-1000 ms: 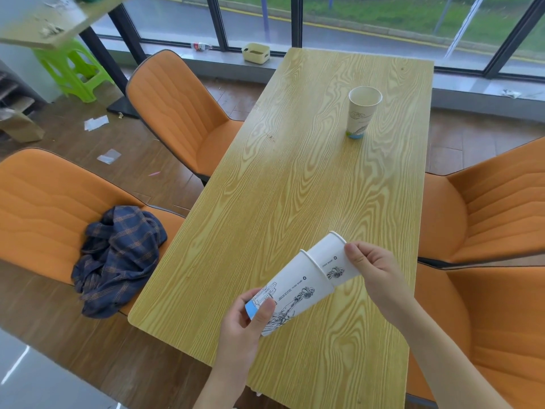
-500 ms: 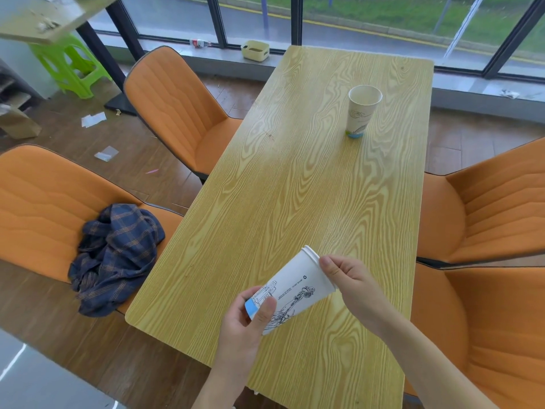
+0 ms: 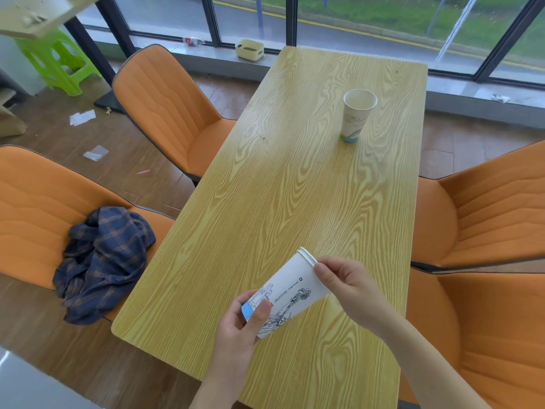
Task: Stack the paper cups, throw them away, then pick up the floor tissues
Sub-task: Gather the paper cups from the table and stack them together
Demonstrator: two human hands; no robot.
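Observation:
Two white paper cups with black line drawings are nested into one stack (image 3: 290,286), tilted with the rims pointing up and away. My left hand (image 3: 246,321) grips the stack's blue base. My right hand (image 3: 351,290) is at the rims, thumb and fingers touching the stack's open end. A third paper cup (image 3: 355,115) stands upright on the far part of the wooden table (image 3: 280,187). White tissues (image 3: 82,117) and another scrap (image 3: 95,152) lie on the floor at the left.
Orange chairs (image 3: 174,113) flank the table on both sides. A dark plaid shirt (image 3: 100,261) is heaped on the near left chair. A green stool (image 3: 60,64) stands far left. A small yellow box (image 3: 250,49) and a bottle (image 3: 193,41) rest on the window sill.
My right hand has pushed the inner cup fully into the outer one; a second ago it stuck out well past the rim. The far cup has not moved.

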